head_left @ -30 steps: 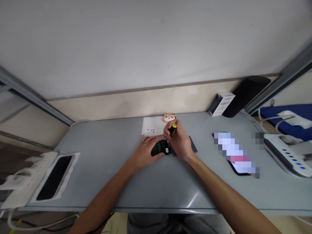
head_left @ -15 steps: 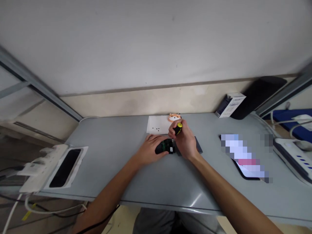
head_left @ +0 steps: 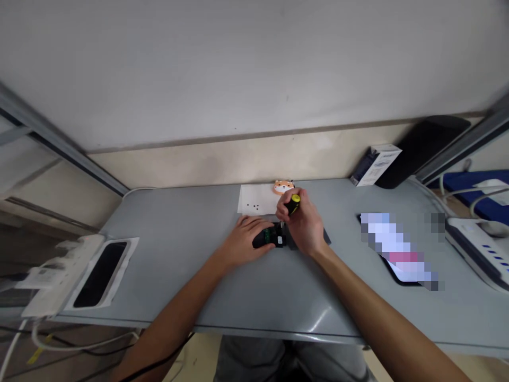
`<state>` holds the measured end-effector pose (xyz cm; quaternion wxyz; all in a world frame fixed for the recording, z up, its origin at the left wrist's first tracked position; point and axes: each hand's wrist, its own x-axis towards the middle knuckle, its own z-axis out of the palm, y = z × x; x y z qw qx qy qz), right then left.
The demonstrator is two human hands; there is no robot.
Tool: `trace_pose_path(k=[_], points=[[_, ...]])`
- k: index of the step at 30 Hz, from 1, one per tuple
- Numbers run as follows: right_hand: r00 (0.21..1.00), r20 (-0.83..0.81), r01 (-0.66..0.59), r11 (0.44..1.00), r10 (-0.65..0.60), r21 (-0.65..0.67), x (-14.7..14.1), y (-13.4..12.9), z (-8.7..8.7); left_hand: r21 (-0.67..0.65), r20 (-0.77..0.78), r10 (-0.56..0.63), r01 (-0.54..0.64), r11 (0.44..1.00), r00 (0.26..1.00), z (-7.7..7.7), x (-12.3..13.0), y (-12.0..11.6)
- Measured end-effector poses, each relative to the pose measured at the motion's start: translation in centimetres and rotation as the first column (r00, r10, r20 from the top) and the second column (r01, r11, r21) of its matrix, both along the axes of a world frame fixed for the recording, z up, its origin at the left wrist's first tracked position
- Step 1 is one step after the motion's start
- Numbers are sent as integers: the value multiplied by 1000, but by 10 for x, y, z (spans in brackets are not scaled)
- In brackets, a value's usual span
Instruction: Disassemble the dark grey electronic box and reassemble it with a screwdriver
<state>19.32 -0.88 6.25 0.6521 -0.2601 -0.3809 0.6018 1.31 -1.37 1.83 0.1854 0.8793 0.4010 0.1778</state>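
Closed around a yellow-black tool, the right hand is beside the black device that the left hand holds.

Black device, green circuitry exposed, lying below centre; black tool handle, yellow end uppermost, right of centre.

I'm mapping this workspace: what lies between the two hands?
The head view shows a black-and-green device, held by the left hand, then a flat gray piece partly hidden by the right hand.
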Motion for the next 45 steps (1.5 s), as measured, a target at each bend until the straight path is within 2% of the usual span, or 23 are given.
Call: trace_pose_path(k=[13, 18, 33, 45], points=[[999, -11, -54, 999, 54, 7, 1, 1, -1, 34, -15, -10, 10, 999, 1000, -1, 0, 1], [1000, 13, -14, 1000, 14, -1, 0, 1, -2, 20, -20, -31, 31, 999, 999, -1, -1, 1], [997, -30, -67, 997, 66, -45, 3, 3, -1, 2, -7, -27, 27, 1000, 1000, 2, 0, 2], [999, -36, -34, 999, 34, -18, 3, 4, 0, 28, -20, -54, 54, 998, 998, 2, 0, 4]])
